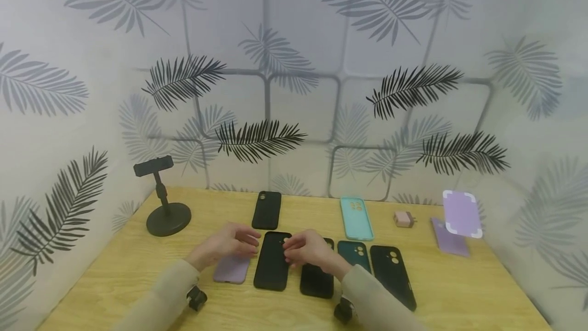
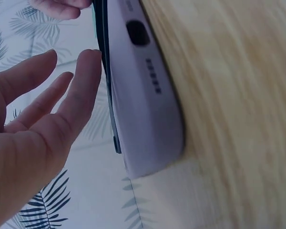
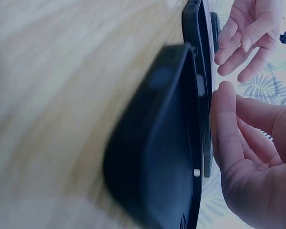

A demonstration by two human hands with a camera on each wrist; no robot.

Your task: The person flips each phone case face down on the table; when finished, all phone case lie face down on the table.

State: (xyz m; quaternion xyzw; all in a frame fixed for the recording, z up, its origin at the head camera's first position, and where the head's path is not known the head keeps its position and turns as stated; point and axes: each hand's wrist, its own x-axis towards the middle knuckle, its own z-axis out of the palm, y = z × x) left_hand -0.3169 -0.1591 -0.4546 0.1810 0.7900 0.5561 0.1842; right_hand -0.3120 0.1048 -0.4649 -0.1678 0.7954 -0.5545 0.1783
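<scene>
My left hand (image 1: 231,241), fingers loosely bent and holding nothing, hovers over the upper part of a lilac phone case (image 1: 231,269). The left wrist view shows that case's end (image 2: 148,90) with its port cutout, beside the fingers. To its right lies a black phone case (image 1: 271,264), between my two hands. My right hand (image 1: 308,249) hangs over the gap between this case and another black phone case (image 1: 317,281), partly covering both. Its fingers are relaxed with nothing between them. In the right wrist view, a black case's raised rim (image 3: 193,119) runs alongside that hand.
A dark teal case (image 1: 356,253) and a black case (image 1: 392,275) lie to the right. Behind are a black case (image 1: 267,210), a turquoise case (image 1: 357,218) and a pink charger (image 1: 403,219). A black phone stand (image 1: 168,218) is far left; a lilac stand (image 1: 461,213) is far right.
</scene>
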